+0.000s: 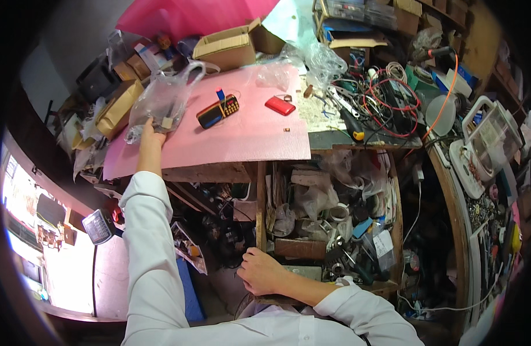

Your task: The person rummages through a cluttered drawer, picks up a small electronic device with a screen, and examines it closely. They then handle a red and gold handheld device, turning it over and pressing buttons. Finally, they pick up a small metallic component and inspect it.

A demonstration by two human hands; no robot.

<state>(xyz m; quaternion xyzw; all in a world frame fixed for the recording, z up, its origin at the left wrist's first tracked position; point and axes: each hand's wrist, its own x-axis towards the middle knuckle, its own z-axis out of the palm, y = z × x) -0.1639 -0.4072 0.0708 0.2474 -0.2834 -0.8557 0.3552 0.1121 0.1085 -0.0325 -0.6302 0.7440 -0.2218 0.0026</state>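
My left hand [153,139] reaches over the pink mat and is closed on the near side of a clear plastic bag [156,101]. Its fingers are partly hidden against the bag. A small beige block [167,123] and a dark piece show there through the film. To the right of the bag lies a small black radio-like device [218,112] with gold keys and a blue-tipped piece on top. Beyond that is a flat red case [280,105]. My right hand [258,272] rests curled at the near left corner of an open drawer [262,219], with nothing visible in it.
The pink mat [248,138] covers the bench. A cardboard box [225,49] stands behind. Tangled red and black cables [392,95] and a yellow-and-black handled tool [353,126] lie to the right. Tools and tape fill the drawer. A lidded clear container [490,138] stands far right.
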